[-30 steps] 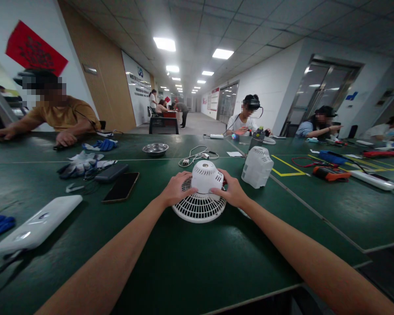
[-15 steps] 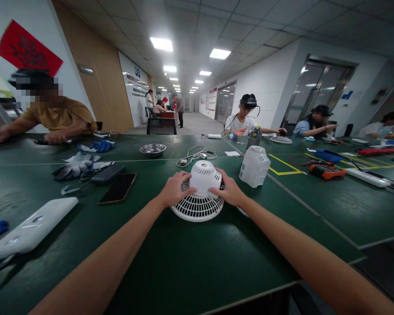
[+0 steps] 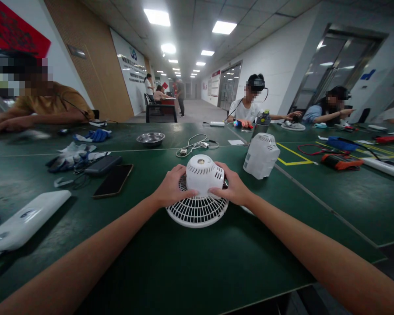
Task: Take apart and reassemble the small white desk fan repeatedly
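1. Two bare hands on one white housing (image 3: pixel 205 175), centre of the frame. Left hand (image 3: pixel 173 187) grips its left side, thumb across the lower front; right hand (image 3: pixel 233 186) grips the right side the same way. Both grips closed on it.
2. Housing sits upright over a round white fan grille (image 3: pixel 197 215), which lies on the green table (image 3: pixel 190 271). Slots visible along the housing's top and right side.
3. Right of the hands: white plastic cover (image 3: pixel 262 156), upright, apart from them. Dark bottle (image 3: pixel 262 122) just behind it, partly hidden.
4. Beyond the housing: pale cable (image 3: pixel 197 143), loosely looped. Metal bowl (image 3: pixel 150 139) to the cable's left.
5. Left of centre: dark phone (image 3: pixel 113 181), flat; grey power bank (image 3: pixel 103 165) near its far end; gloves (image 3: pixel 71 158) beside that.
6. Lower left: long white device (image 3: pixel 28 221), lying flat.
7. Right of the frame: orange-and-black meter (image 3: pixel 341 162), near yellow tape (image 3: pixel 295 162).
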A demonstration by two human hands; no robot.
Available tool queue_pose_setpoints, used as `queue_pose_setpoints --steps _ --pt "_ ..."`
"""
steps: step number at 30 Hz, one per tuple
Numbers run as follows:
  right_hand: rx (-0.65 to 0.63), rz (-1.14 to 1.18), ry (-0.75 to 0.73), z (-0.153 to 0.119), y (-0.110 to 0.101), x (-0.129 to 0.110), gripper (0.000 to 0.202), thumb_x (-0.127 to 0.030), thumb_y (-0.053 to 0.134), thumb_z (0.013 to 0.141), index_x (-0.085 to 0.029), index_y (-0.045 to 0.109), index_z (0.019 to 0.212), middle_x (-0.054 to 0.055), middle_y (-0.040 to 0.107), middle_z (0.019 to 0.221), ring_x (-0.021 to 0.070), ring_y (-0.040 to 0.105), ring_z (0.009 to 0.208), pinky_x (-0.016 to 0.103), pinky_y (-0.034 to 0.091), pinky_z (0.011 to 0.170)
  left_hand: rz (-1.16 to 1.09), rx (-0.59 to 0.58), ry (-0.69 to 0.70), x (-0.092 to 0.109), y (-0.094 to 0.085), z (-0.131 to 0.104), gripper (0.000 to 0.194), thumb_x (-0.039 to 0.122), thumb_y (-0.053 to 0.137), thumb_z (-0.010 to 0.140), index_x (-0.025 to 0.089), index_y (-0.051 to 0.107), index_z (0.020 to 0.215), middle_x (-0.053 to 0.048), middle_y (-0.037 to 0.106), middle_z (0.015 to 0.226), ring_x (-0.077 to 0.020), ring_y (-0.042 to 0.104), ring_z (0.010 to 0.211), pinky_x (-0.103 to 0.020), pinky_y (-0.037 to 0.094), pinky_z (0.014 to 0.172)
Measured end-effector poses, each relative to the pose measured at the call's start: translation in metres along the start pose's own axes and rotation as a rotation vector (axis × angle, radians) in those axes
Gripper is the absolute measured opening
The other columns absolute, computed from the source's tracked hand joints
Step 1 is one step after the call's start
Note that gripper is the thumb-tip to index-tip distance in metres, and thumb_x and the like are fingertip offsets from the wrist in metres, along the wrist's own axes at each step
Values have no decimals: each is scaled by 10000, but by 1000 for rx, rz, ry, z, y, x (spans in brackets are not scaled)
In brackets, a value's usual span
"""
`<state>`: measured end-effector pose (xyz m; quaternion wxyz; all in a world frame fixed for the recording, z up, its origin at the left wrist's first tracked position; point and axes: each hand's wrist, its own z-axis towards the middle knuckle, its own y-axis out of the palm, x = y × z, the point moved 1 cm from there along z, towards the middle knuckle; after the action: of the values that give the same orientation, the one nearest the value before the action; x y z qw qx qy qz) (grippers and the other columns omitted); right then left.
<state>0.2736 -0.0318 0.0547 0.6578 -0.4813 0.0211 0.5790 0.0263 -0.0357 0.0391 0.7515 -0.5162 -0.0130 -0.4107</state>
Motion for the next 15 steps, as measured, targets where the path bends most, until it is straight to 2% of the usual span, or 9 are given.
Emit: queue_pose_setpoints --steps 7,15 --pt "-24 53 10 -3 -1 3 742 -409 737 735 -235 380 1362 104 526 1307 294 523 1182 510 417 1018 -67 23 -13 11 -2 -1 675 559 744 651 175 555 1174 -113 612 1098 -281 573 993 -450 463 835" --pt "-4 55 -10 -3 -1 -2 736 -408 746 727 -238 403 1355 98 531 1308 300 519 1186 520 406 1024 -33 -17 8 2 1 -1 695 587 706 674 180 530 1209 -131 593 1152 -307 544 1064 -482 444 880"
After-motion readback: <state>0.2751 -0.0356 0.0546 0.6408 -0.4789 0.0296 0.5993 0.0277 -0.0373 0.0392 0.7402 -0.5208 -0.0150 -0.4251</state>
